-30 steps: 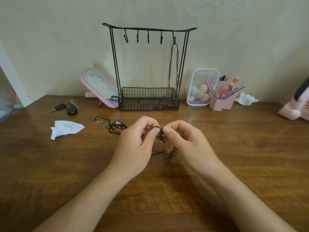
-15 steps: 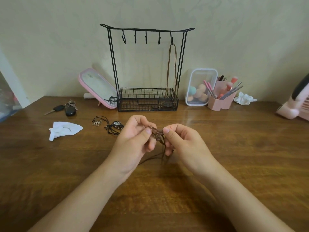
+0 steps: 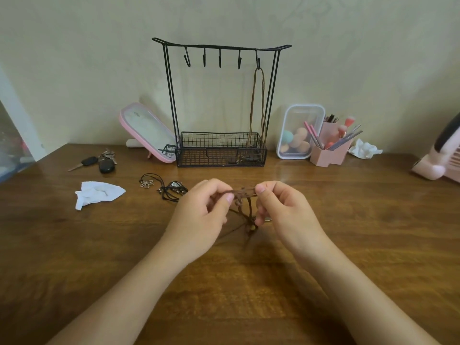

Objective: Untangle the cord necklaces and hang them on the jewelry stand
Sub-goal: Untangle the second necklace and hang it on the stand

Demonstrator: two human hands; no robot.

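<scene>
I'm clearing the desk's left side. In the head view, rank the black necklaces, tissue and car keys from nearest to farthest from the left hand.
1. Black necklaces, just left of the left hand.
2. Tissue, farther left.
3. Car keys, farthest, back left.

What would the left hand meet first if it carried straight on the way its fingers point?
Most likely the right hand: the left hand points right along the brown cord necklace stretched between them, though depth is unclear.
</scene>
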